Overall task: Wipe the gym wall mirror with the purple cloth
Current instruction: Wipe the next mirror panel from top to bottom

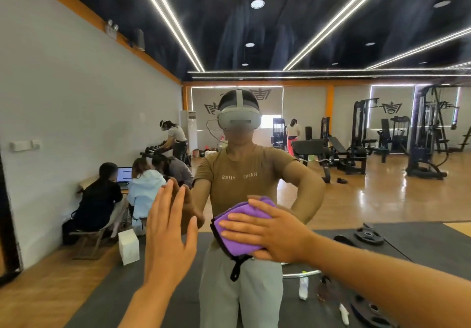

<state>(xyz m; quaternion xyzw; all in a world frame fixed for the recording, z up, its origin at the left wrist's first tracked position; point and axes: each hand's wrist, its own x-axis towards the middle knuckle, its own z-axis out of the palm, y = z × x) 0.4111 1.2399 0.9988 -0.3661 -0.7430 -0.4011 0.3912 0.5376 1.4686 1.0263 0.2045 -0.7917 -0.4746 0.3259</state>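
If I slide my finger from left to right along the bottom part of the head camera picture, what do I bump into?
White box → left hand flat at the mirror → purple cloth → right hand pressing the cloth → weight plate on the dark mat.

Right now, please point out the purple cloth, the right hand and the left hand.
purple cloth [230,236]: head view, bare lower left part.
right hand [275,233]: head view, back of hand.
left hand [169,236]: head view, back of hand.

Purple cloth [238,221] lies flat against the mirror [331,34], both hands pressing.
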